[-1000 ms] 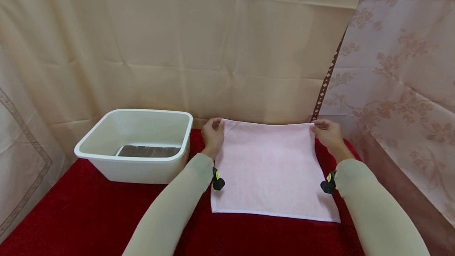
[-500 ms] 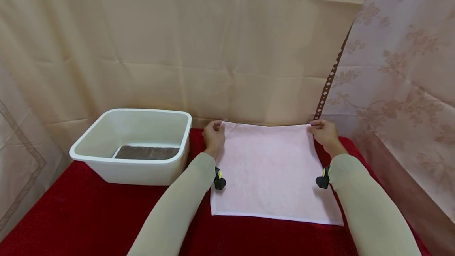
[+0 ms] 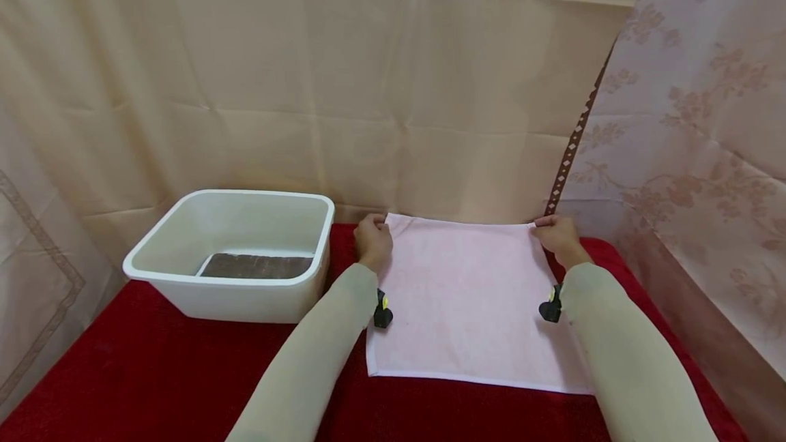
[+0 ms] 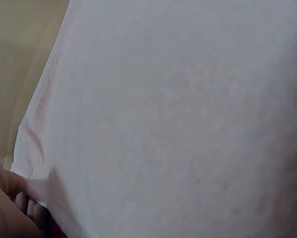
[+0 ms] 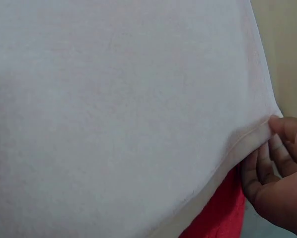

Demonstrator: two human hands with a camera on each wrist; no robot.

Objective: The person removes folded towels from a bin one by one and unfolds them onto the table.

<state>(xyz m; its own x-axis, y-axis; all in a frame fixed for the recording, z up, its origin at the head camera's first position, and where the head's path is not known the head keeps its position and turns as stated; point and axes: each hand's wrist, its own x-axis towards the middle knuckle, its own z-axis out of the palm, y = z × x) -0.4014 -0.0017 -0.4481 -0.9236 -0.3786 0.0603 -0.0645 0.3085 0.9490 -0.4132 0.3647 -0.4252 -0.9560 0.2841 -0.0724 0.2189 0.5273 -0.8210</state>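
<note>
A pale pink towel (image 3: 469, 302) with a white hem is spread out flat toward the viewer on the red table cover. Its far left corner is pinched by my left hand (image 3: 373, 241); in the left wrist view the thumb presses the towel's corner (image 4: 35, 186) against curled fingers. At the far right corner, my right hand (image 3: 557, 236) pinches the edge between thumb and fingers, and the right wrist view shows the hem (image 5: 250, 136) folding slightly there. Between the two hands the far edge hangs taut with a slight sag, while the near edge lies on the table.
Left of the towel stands a white plastic basin (image 3: 227, 299) with a dark brown flat item (image 3: 254, 266) inside. The red cover (image 3: 153, 367) spreads over the table. A beige curtain (image 3: 295, 87) hangs close behind, and a floral pinkish curtain (image 3: 712, 128) hangs at the right.
Both hands have come slightly nearer and lower with the towel's far edge; the right hand has also shifted a little left. The near edge sits slightly lower in view.
</note>
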